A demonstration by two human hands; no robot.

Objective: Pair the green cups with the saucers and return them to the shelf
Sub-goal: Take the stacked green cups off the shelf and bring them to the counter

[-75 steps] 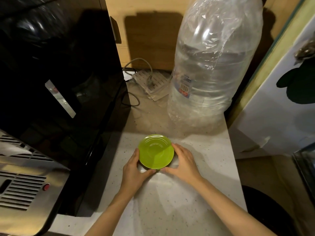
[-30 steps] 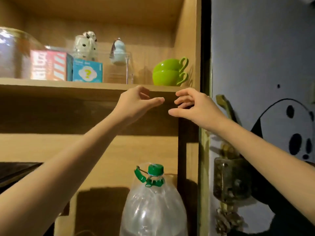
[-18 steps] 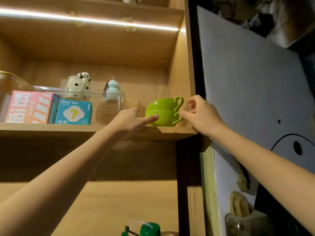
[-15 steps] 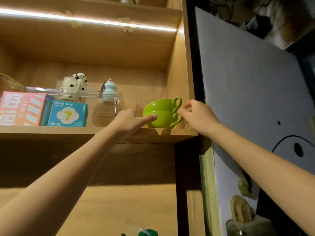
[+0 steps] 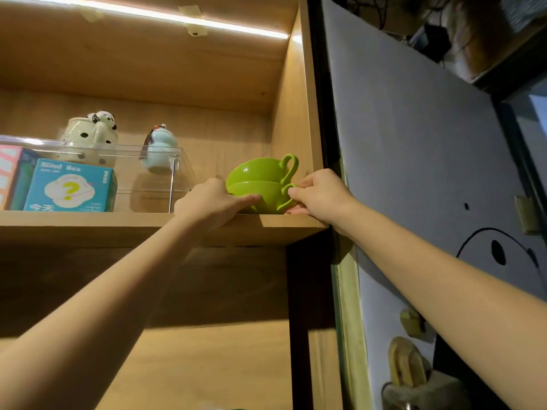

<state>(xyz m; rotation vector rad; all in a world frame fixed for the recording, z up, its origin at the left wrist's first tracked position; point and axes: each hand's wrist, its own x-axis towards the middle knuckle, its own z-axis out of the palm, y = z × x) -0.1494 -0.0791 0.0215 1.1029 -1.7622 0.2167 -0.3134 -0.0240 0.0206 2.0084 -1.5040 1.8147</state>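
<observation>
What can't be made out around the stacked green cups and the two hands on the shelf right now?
Head view only:
- Base of the lower cup: hidden by the shelf front edge and both hands.
- Left hand fingertips: contact with the cup unclear.
- Right hand: at the lower handle; grip hidden by its own fingers.
- Inside of the upper cup: unseen from below.
- Saucers: none in view.

Pretty warm, dim-ish shot overall, with the only real light coming from an LED strip (image 5: 177,20) glued under the top board, which blows out to pure white along its length. The shelf (image 5: 118,229) interior glows orange while everything under it drops into heavy shadow, and the green cups (image 5: 254,184) pick up small shiny highlights. Wide-angle lens bends the cabinet edges, the forearms near the bottom corners go soft and stretched, and the upper right corner is murky.
</observation>
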